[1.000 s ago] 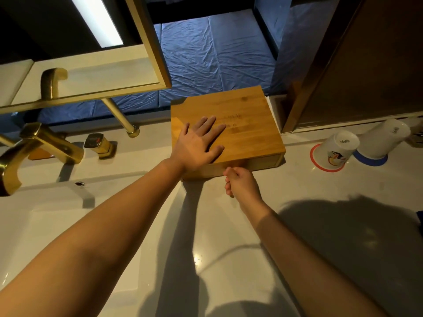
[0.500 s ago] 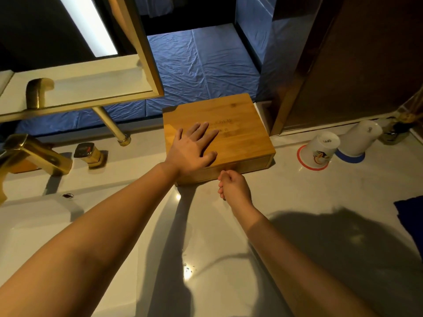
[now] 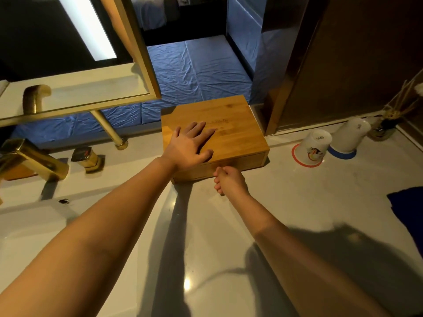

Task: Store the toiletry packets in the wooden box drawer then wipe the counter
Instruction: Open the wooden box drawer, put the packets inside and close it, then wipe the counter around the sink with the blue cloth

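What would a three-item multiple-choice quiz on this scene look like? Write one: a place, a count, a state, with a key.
1. Where is the left hand?
A. flat on top of the box
B. on the tap
C. in the sink

2. How many cups stand upside down on the counter?
A. none
B. two
C. four

3. How is the box's drawer?
A. pulled fully out
B. removed
C. shut or nearly so

Key: 1 A, the palm lies on the lid. 2 B, one cup on a red coaster, one cup on a blue one. 3 C, its front sits flush, with the right hand curled at it.
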